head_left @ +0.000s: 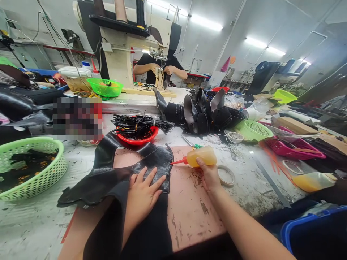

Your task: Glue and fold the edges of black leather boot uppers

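A black leather piece [108, 187], looking like a boot upper with stitched edges, lies over a pinkish board [189, 206]. My left hand [143, 195] rests on it with fingers spread flat. In my right hand [208, 173] is a glue bottle [203, 156] of yellowish liquid, tipped on its side. Its red nozzle points left, with the tip at the leather's right edge. Just beyond the leather, a red bowl [135, 141] holds a bundle of thin black strips [141, 124]. Scissors [191, 142] with a green handle lie behind the bottle.
Green baskets [51, 177] stand at left and right, and a magenta basket [298, 153] at far right. Tape rolls [226, 176] and a second yellow bottle [314, 180] lie rightward. Black boot uppers [197, 115] stand behind. Another person works at a sewing machine [121, 54].
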The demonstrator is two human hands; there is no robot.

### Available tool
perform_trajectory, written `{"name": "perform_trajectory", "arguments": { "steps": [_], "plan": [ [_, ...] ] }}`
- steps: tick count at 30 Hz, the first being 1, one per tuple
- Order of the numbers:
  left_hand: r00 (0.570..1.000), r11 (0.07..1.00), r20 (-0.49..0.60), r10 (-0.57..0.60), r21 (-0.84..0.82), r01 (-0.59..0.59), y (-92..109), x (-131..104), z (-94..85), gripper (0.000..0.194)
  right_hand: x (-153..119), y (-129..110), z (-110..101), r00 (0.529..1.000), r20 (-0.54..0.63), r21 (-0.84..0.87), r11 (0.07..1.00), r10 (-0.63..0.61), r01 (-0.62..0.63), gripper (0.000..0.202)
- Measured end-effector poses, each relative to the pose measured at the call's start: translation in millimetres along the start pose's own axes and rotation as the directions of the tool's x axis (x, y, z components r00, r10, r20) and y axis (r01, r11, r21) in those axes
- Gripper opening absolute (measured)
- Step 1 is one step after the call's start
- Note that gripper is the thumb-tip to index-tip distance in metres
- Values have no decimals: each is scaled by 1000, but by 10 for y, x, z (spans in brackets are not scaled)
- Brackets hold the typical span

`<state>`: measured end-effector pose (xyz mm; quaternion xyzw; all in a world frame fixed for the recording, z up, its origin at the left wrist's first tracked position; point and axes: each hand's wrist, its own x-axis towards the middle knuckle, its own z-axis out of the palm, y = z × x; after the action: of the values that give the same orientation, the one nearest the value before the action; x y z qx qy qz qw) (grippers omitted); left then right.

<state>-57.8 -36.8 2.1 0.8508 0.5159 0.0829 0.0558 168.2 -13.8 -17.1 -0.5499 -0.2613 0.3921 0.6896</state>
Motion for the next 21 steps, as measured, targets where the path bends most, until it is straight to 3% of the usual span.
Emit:
{"name": "perform_trajectory", "arguments": {
  "steps": [16,21],
  "plan": [
    [996,1000,90,-9,-8,10,26,0,-60,37,-130,-79,22,997,77,-57,998,26,-21,50],
    [994,999,109,23,-42,-18,8,-8,-71,57,-174,-88,-19,994,111,-87,996,18,-8,49]
  ]
}}
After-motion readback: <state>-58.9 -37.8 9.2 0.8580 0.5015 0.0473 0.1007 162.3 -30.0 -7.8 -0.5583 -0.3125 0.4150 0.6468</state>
